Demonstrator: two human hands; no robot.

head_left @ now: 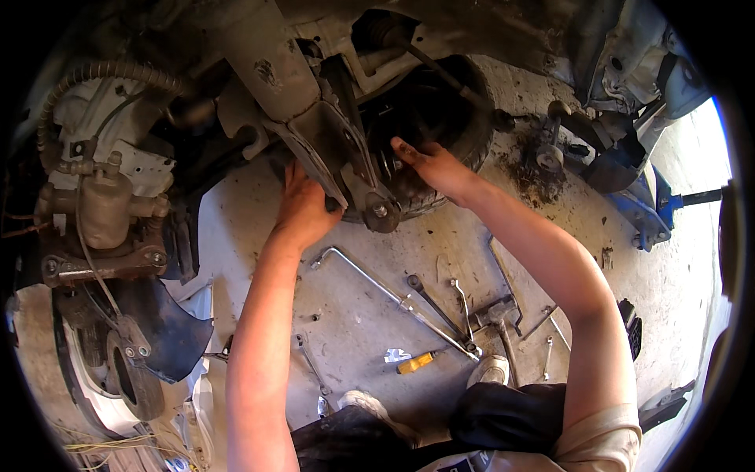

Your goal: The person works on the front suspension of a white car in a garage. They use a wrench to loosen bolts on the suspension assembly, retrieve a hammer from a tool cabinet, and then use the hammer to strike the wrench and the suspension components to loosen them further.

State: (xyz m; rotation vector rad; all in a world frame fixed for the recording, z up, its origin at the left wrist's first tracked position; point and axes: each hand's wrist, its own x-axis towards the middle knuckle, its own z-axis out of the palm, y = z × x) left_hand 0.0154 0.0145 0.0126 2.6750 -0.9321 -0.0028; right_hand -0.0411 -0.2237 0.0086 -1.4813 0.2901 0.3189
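A dirty metal suspension strut (271, 75) comes down from the top, ending in a forked bracket (334, 153) with a bolt (381, 211) at its lower tip. My left hand (305, 203) is closed on the bracket's left edge, its fingers partly hidden behind the metal. To the bracket's right, my right hand (436, 171) reaches over a tyre (478, 141) lying on the floor. Its thumb, with a blackened tip, is stretched out apart from the other fingers, which are partly in shadow. I see nothing held in it. A thin drive shaft (440, 72) slants above that hand.
A brake caliper (106, 208) with a hose hangs at left. On the floor lie a long bent bar (385, 291), a ratchet (432, 303), a hammer (497, 313), a yellow-handled screwdriver (415, 363) and several spanners (313, 363). A blue jack (646, 208) stands at right.
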